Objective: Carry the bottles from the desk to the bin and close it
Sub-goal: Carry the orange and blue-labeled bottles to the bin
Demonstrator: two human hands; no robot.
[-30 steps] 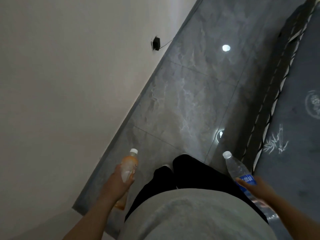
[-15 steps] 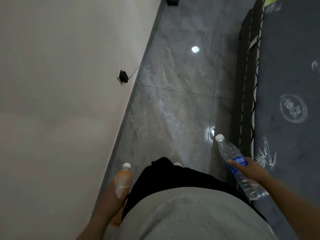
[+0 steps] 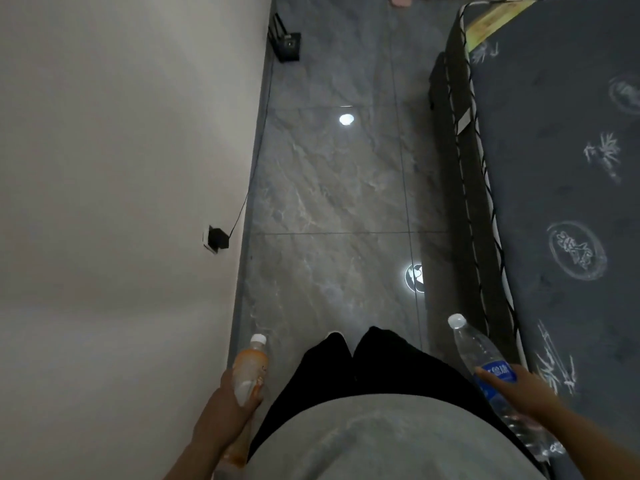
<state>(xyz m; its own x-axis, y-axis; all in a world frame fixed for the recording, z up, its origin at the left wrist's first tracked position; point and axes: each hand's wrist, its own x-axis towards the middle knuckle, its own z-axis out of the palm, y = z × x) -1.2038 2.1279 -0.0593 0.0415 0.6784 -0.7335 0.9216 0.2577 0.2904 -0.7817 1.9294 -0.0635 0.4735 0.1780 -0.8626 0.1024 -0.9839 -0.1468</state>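
Head view, looking down along a corridor of grey marbled floor tiles (image 3: 332,188) between a pale wall (image 3: 114,168) on the left and a dark patterned mattress (image 3: 568,188) on the right. The left hand (image 3: 235,393) grips an orange bottle (image 3: 250,367) around its middle, fingers curled round the body, white cap pointing forward and the base hidden behind the forearm. The right hand (image 3: 519,389) holds a clear water bottle (image 3: 479,358) at its blue label, thumb across the label and fingers wrapped beneath; the cap points forward and the crumpled base trails toward the lower right. Both bottles are carried at hip level, one on each side of the person's black trousers (image 3: 367,368) and grey shirt (image 3: 374,445). A black plug (image 3: 219,237) sits in a wall socket, its cable running along the skirting toward a small black device (image 3: 288,46), possibly a router, on the floor.
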